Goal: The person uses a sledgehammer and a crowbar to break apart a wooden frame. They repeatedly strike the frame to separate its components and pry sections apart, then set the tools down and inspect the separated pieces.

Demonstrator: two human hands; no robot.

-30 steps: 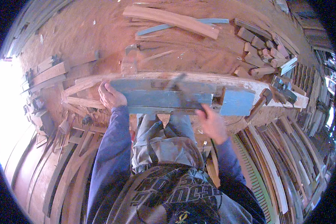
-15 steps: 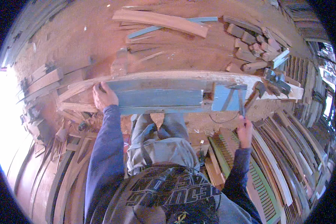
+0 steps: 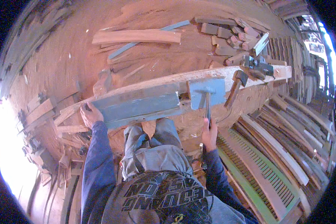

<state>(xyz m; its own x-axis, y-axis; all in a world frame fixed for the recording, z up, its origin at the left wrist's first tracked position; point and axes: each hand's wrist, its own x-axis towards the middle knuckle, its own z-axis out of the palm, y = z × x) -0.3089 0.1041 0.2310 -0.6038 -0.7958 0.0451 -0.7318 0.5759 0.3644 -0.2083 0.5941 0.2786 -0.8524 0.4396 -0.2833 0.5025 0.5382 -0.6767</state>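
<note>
A long blue-grey wooden board [image 3: 138,102] lies along a pale timber beam [image 3: 153,85] in front of my legs. My left hand [image 3: 91,115] is closed round the board's left end. In my right hand [image 3: 210,134] is a hammer [image 3: 208,102], gripped by its handle. The hammer's head is over a light-blue flat piece [image 3: 218,87] at the board's right end; I cannot tell whether it touches. A dark notch shows between the board and this piece. Just right of it, a wooden-handled tool with a dark head [image 3: 239,78] leans on the beam.
A dark power tool [image 3: 257,67] rests on the beam's right end. Beyond lie offcut blocks [image 3: 224,33], a bare plank [image 3: 138,36] and a thin blue strip [image 3: 175,25]. A green slatted panel [image 3: 265,175] and stacked boards [image 3: 287,156] are on the right.
The whole view has turned, so the board now slants and lies further left. The hammer's head has moved from the light-blue piece's upper right toward its middle. Both grips stay the same.
</note>
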